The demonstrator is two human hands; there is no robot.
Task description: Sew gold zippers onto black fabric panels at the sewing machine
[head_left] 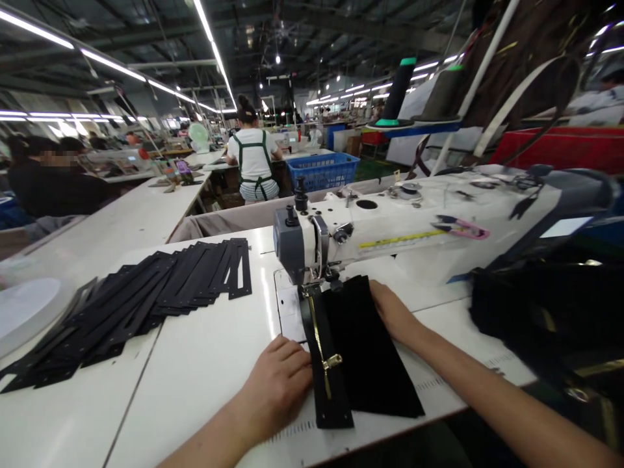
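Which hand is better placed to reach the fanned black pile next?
Probably the left hand: it is nearer the pile, beside the zippered strip; the right hand is farther, at the black fabric.

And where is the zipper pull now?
In the head view, the zipper pull lies low, just right of centre, on the black strip beside the left hand.

The white bench (pixel 205 370) carries overlapping black slotted pieces (pixel 160 292) left of the left fingers (pixel 295 364), a sewing machine (pixel 380 214) ahead of the right fingers (pixel 383 298), and black zippered fabric (pixel 365 354) between them.
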